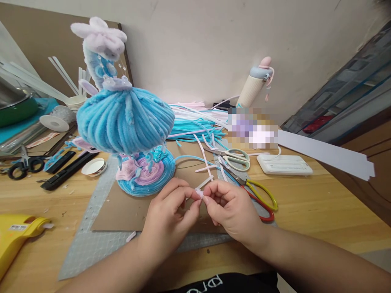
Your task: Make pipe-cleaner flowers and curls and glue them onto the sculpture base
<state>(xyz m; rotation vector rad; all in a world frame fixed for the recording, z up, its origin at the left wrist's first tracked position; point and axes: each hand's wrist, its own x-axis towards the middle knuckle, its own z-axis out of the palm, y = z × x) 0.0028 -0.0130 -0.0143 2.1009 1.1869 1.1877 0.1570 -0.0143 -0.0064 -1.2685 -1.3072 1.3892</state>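
Note:
Between my fingertips is a small piece of pale pink pipe cleaner (199,193), bent or curled up. My left hand (174,205) pinches it from one side with thumb and forefinger. From the other side my right hand (230,207) grips it the same way, its remaining fingers curled in. Just behind my left hand stands a craft piece of blue fuzzy pipe cleaners (126,118). It has a pleated shell shape, a pale flower (99,36) on top and a round coiled base (146,185) in blue and pink.
Scissors with yellow and red handles (264,195) lie beside my right hand, green-handled scissors (236,158) behind them. Pipe cleaner bundles (195,128) lie at the back. A yellow glue gun (21,234), black cutter (69,169) and black scissors (26,165) are left; a white power bank (284,164) is right.

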